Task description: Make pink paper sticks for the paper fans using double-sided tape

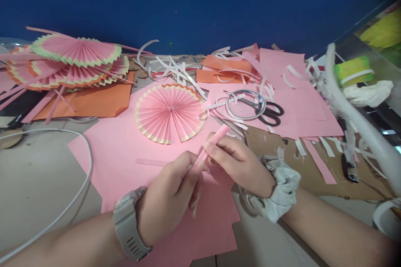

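Between my hands is a narrow folded strip of pink paper (222,133), slanting up to the right. My left hand (175,190) is closed on its lower end, and my right hand (239,162) pinches it nearer the top. Just beyond them a round pleated paper fan (169,112), pink with a pale yellow and orange edge, lies spread with a gap at its bottom. Under it and under my hands are large pink sheets (125,175). A flat pink strip (150,162) rests beside my left hand. My fingertips partly hide the held strip.
Finished-looking pleated fans (78,52) are piled at the left on orange paper (94,100). Black-handled scissors (272,112) and a roll of tape (228,106) lie on pink sheets at the right, among white paper scraps (178,69). A white cable (89,154) curves at the left; a blue wall (200,4) stands behind.
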{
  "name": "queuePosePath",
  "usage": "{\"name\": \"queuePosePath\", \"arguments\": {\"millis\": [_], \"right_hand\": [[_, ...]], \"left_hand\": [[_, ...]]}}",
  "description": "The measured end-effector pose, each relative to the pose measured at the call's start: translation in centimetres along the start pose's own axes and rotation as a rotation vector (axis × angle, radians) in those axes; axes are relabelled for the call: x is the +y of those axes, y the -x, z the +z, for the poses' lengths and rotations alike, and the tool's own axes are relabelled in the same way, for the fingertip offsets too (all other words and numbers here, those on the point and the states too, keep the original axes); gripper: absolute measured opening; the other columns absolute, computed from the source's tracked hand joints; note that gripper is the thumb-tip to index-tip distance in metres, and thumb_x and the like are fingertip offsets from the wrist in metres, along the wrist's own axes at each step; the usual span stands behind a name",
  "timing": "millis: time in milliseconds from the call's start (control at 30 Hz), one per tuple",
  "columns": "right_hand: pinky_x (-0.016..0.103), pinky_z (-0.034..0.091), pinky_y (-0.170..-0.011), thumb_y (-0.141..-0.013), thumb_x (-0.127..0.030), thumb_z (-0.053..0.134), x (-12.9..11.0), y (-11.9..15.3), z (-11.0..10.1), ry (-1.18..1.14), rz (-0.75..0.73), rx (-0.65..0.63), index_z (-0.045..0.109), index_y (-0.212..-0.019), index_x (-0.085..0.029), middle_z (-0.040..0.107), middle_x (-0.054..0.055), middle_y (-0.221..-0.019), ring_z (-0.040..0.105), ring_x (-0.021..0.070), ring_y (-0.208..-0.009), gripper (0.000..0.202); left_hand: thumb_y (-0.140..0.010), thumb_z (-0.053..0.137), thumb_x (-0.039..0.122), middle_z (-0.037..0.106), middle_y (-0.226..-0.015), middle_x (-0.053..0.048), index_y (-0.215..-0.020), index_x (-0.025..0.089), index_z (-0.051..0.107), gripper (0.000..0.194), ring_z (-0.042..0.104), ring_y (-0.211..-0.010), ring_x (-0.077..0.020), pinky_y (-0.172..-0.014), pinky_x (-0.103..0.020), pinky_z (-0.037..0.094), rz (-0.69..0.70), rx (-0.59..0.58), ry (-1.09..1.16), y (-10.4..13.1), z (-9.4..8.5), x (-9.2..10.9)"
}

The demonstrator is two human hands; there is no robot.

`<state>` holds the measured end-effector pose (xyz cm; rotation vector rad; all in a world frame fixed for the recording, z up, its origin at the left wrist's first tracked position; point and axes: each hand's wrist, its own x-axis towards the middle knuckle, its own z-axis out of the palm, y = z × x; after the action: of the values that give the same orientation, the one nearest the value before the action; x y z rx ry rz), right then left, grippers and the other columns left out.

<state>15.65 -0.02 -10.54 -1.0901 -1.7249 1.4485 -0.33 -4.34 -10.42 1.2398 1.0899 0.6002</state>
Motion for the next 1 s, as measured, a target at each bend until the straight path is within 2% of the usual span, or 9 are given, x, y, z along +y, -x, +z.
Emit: {"name": "queuePosePath", "arguments": {"millis": [133, 300, 367, 533, 600, 733, 900, 1000], "right_hand": [[0.023, 0.036, -0.054, -0.09, -0.03, 0.045, -0.05, 0.03, -0.04, -0.01, 0.009, -0.014, 0.044, -0.062, -0.018, 0.046, -0.004, -0.06, 0.042, 0.0085, -0.054, 0.031], [0.023, 0.036, -0.055, -0.089, -0.03, 0.047, 0.15, 0.13, -0.04, 0.043, 0.051, -0.174, 0.052, -0.068, -0.017, 0.052, -0.002, -0.063, 0.048, 0.0104, -0.06, 0.025], [0.023, 0.035, -0.055, -0.089, -0.029, 0.048, 0.19, 0.11, -0.05, 0.067, 0.048, -0.154, 0.051, -0.064, -0.017, 0.05, -0.002, -0.06, 0.046, 0.01, -0.058, 0.027], [0.022, 0.035, -0.054, -0.088, -0.026, 0.048, 0.17, -0.02, -0.06, -0.072, -0.002, 0.036, 0.047, -0.062, -0.018, 0.043, -0.005, -0.059, 0.039, 0.0079, -0.054, 0.028], [0.022, 0.035, -0.055, -0.087, -0.024, 0.05, 0.15, -0.03, -0.08, -0.119, 0.024, 0.017, 0.048, -0.064, -0.018, 0.044, -0.005, -0.061, 0.04, 0.0076, -0.055, 0.024], [0.022, 0.038, -0.058, -0.087, -0.022, 0.049, 0.06, -0.02, -0.07, -0.132, 0.05, -0.138, 0.049, -0.067, -0.017, 0.049, -0.004, -0.064, 0.046, 0.0086, -0.059, 0.021], [0.021, 0.033, -0.054, -0.089, -0.021, 0.047, 0.11, 0.0, 0.01, 0.013, 0.026, -0.075, 0.05, -0.065, -0.017, 0.042, -0.005, -0.06, 0.039, 0.008, -0.057, 0.024], [0.019, 0.034, -0.055, -0.088, -0.018, 0.049, 0.32, 0.04, 0.05, 0.002, -0.004, -0.059, 0.05, -0.066, -0.017, 0.044, -0.005, -0.061, 0.04, 0.0073, -0.058, 0.022]], "left_hand": [[-0.097, 0.027, 0.036, 0.043, -0.054, 0.007, -0.074, 0.02, 0.039, 0.031, 0.041, -0.041, -0.0063, -0.05, -0.022, 0.04, 0.013, -0.028, 0.03, -0.06, -0.06, 0.0], [-0.097, 0.027, 0.039, 0.043, -0.055, 0.007, -0.081, 0.02, 0.042, 0.028, 0.041, -0.04, -0.0069, -0.045, -0.022, 0.039, -0.002, -0.062, 0.065, -0.1, -0.13, -0.28], [-0.097, 0.027, 0.039, 0.044, -0.055, 0.007, -0.083, 0.02, 0.042, 0.028, 0.042, -0.04, -0.007, -0.045, -0.023, 0.039, -0.008, -0.08, 0.063, -0.09, -0.19, -0.34], [-0.097, 0.027, 0.037, 0.045, -0.059, 0.006, -0.075, 0.02, 0.039, 0.03, 0.044, -0.044, -0.0067, -0.05, -0.024, 0.041, -0.002, -0.08, 0.031, 0.0, -0.24, -0.25], [-0.097, 0.025, 0.037, 0.045, -0.059, 0.006, -0.073, 0.02, 0.038, 0.032, 0.044, -0.044, -0.0066, -0.051, -0.024, 0.041, 0.004, -0.073, 0.038, -0.01, -0.18, -0.16], [-0.098, 0.022, 0.037, 0.046, -0.06, 0.006, -0.078, 0.02, 0.041, 0.032, 0.045, -0.044, -0.0069, -0.052, -0.025, 0.041, 0.002, -0.072, 0.073, -0.07, -0.07, -0.01], [-0.095, 0.034, 0.039, 0.049, -0.056, 0.006, -0.083, 0.021, 0.044, 0.024, 0.051, -0.049, -0.0091, -0.055, -0.025, 0.042, -0.023, -0.026, -0.065, 0.19, -0.01, -0.06], [-0.095, 0.032, 0.041, 0.049, -0.055, 0.006, -0.079, 0.02, 0.043, 0.028, 0.051, -0.048, -0.0089, -0.054, -0.025, 0.042, -0.021, 0.005, -0.072, 0.26, 0.03, -0.1]]}}
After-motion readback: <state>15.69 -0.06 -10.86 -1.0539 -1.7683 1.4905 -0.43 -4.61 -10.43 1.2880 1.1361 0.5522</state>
